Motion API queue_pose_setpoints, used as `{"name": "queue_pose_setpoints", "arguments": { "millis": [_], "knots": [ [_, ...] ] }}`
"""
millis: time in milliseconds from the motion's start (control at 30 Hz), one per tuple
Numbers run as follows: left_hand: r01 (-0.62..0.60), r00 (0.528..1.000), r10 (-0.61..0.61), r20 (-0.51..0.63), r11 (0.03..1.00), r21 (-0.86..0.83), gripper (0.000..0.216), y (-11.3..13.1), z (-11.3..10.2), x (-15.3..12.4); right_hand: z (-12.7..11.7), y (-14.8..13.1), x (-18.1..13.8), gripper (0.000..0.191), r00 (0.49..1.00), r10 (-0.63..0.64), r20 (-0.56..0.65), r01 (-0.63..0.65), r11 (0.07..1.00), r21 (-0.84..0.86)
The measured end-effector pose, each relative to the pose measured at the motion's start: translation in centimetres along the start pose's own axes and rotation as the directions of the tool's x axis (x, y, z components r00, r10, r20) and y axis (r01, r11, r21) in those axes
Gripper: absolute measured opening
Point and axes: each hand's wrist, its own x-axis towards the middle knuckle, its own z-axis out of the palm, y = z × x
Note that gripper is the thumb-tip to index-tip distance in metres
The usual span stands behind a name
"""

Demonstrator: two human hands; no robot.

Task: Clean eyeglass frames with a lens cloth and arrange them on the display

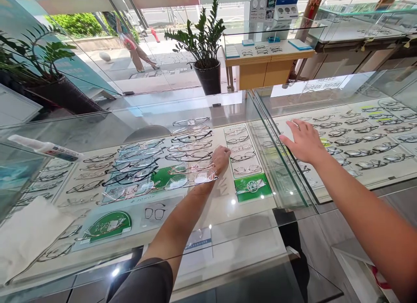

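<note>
My left arm reaches into the glass display case (224, 225), under its top. At the left edge of a white display board (230, 164) with several eyeglasses (243, 156), my left hand (222, 157) is closed, its fingers curled; what they grip, if anything, is hidden. A green card (252, 186) lies at the board's near end. Over my left forearm, eyeglasses (189, 156) sit in rows on the glass top. My right hand (302, 140) is open with fingers spread, at the glass top of the neighbouring case near the seam, holding nothing.
A white cloth (32, 238) and a white tube-shaped bottle (45, 147) lie on the glass at left. More eyeglasses (368, 142) fill the right case. Glass edges (280, 151) meet between the cases. Potted plants (208, 77) and another counter (267, 68) stand beyond.
</note>
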Motion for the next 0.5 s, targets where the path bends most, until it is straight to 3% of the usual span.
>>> {"name": "queue_pose_setpoints", "arguments": {
  "millis": [267, 367, 500],
  "knots": [
    [0.034, 0.999, -0.034, 0.013, 0.999, -0.022, 0.011, 0.9, -1.2, -0.2, 0.0, 0.1, 0.0, 0.084, 1.000, -0.002, 0.010, 0.002, 1.000, 0.011],
    [0.044, 0.998, -0.045, -0.047, 0.999, -0.029, 0.015, 2.5, -2.1, -2.6, 0.3, 0.3, 0.1, 0.083, 1.000, -0.014, -0.017, 0.015, 1.000, 0.024],
    [-0.004, 0.999, 0.002, -0.054, 0.999, -0.040, 0.019, 5.0, -2.8, -8.6, 0.8, 0.6, 0.2, 0.083, 0.999, -0.020, -0.036, 0.021, 1.000, 0.021]
  ]
}}
